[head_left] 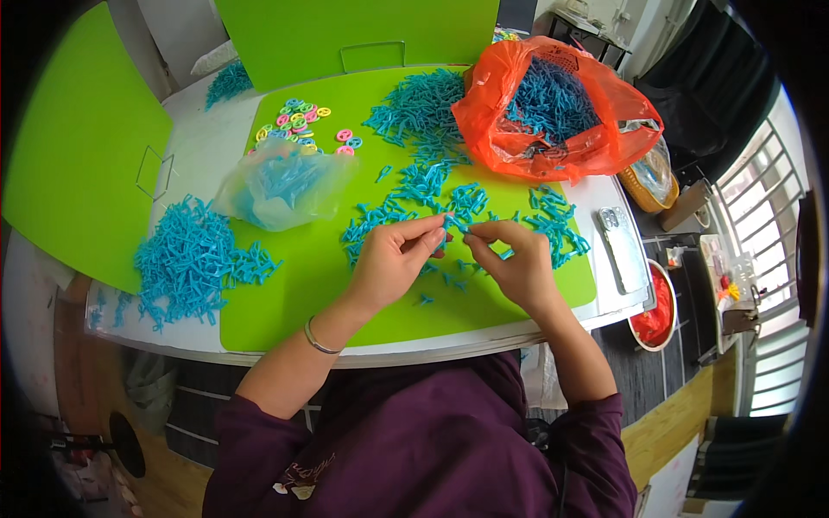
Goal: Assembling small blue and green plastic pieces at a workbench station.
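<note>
My left hand (393, 262) and my right hand (520, 263) meet over the middle of a green mat (363, 324). The fingertips of both pinch a small blue plastic piece (455, 223) between them; its exact shape is partly hidden by the fingers. Loose blue plastic pieces (423, 183) of the same colour lie scattered just beyond and around my hands. A few more (423, 300) lie on the mat nearer to me. Farther back, a larger heap of blue pieces (419, 104) spreads beside an open red plastic bag (488, 138).
The red bag holds many darker-looking blue pieces. At left sits a dense blue pile (181, 263), with a translucent bag (285, 186) beyond it. Colourful small rings (298, 121) lie behind that bag. A phone (622, 246) rests at the table's right edge. Green boards (69, 155) stand left and behind.
</note>
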Demonstrator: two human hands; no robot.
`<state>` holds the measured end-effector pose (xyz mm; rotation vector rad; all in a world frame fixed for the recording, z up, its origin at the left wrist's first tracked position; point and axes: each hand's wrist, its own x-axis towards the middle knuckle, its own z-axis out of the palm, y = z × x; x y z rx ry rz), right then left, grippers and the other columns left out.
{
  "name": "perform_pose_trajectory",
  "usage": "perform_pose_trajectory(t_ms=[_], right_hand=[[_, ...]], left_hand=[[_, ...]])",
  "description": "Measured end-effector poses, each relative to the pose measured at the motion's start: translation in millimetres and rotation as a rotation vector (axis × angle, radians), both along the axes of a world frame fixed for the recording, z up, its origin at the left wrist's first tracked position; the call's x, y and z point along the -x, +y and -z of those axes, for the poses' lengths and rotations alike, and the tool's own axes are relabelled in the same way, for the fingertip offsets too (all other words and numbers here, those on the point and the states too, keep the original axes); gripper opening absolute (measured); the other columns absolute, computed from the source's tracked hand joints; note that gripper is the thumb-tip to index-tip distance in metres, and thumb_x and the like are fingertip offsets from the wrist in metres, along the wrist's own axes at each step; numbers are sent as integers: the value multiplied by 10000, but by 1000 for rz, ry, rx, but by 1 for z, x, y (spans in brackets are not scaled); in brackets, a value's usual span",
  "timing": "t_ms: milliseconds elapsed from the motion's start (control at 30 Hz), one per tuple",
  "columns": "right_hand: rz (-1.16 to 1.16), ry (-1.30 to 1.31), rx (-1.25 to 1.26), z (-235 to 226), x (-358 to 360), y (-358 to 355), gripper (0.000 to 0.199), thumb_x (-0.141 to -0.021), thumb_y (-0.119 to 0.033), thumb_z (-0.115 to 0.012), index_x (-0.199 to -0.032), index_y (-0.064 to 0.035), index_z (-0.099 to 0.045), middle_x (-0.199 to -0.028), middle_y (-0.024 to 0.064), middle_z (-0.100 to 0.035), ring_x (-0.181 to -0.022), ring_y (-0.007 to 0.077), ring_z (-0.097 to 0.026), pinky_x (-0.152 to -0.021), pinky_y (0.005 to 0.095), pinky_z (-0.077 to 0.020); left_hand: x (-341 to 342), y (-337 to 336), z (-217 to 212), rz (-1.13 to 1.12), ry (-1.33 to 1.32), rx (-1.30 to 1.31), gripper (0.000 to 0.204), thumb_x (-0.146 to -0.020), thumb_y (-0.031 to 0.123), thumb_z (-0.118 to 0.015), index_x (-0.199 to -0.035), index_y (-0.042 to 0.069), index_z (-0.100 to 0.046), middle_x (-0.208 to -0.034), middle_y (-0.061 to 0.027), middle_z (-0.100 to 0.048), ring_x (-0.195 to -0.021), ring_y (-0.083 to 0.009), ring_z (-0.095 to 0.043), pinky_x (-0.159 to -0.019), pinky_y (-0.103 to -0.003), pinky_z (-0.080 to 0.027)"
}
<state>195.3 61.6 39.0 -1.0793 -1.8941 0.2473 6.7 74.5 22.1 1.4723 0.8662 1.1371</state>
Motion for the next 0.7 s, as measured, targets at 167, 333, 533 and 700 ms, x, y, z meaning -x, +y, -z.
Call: perform_pose_trajectory(t_ms=[167, 333, 533, 700], right_hand=[[-51, 321, 533, 6, -9, 4, 162, -783, -98, -669, -851, 47, -645, -789, 97, -668, -729, 149, -639, -649, 275, -496], [44, -380, -591, 5, 0, 4, 135, -698, 13, -683, -819, -20, -633, -758, 88, -641, -704, 252, -621, -637, 322, -488], [-236, 637, 770, 6, -10, 5, 114, -714, -12, -658, -824, -12, -630, -748, 103, -630, -681, 257, -608, -649, 331, -492], [-212, 278, 359, 13, -8, 11, 110, -698, -5, -683, -788, -24, -624, -726, 86, -621, -658, 260, -596, -618, 323, -489]], left_hand=[[-2, 1, 0, 54, -54, 103, 232, -891, 91, -565, -1076, -43, -611, -885, -59, -658, -748, -113, -625, -687, -238, -537], [-5, -6, -5, 77, -246, 386, 239, -877, 67, -577, -1086, -46, -602, -925, -84, -654, -774, -119, -618, -672, -240, -531], [-1, -8, -4, 78, -33, 119, 245, -873, 69, -583, -1079, -61, -595, -898, -87, -653, -712, -121, -619, -646, -261, -534], [-2, -5, -3, 122, -4, 199, 216, -874, 69, -581, -1046, -59, -609, -873, -83, -654, -713, -118, -620, -656, -263, -536]])
